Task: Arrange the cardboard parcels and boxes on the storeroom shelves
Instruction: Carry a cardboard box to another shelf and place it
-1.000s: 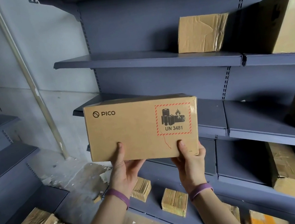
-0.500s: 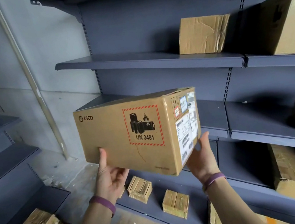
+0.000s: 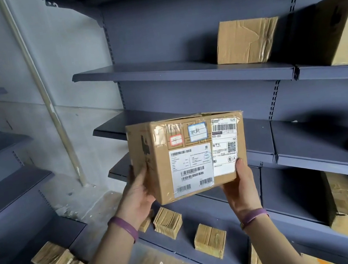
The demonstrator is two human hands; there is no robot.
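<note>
Box (image 3: 188,156) in L grip (image 3: 140,191) at left edge, R grip (image 3: 241,181) at btm-right corner.

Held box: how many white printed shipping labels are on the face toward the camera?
2. A wide label sits lower centre of the box; a narrow label runs down the right edge, above the right hand. Other faces may hide more.

Storeroom; metal shelving (image 3: 182,72); cardboard parcels (image 3: 245,41)
</note>
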